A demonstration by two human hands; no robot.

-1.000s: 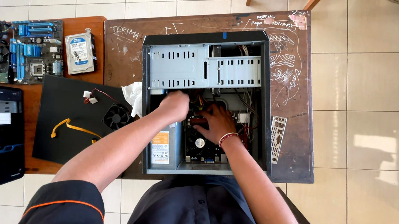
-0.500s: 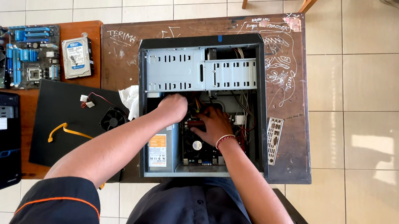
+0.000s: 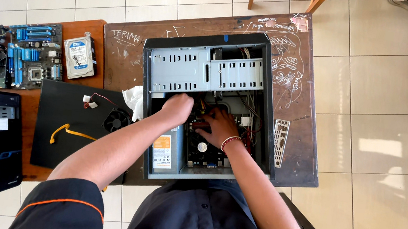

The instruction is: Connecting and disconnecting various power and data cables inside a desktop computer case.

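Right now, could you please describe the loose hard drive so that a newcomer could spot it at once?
Start at the open computer case on the brown desk, then look left. Beside the blue motherboard lies the hard drive, a flat silver rectangle with a white label, the only one there.

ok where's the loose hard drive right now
In the head view the hard drive lies flat on the desk to the left of the open computer case, right beside the blue motherboard.
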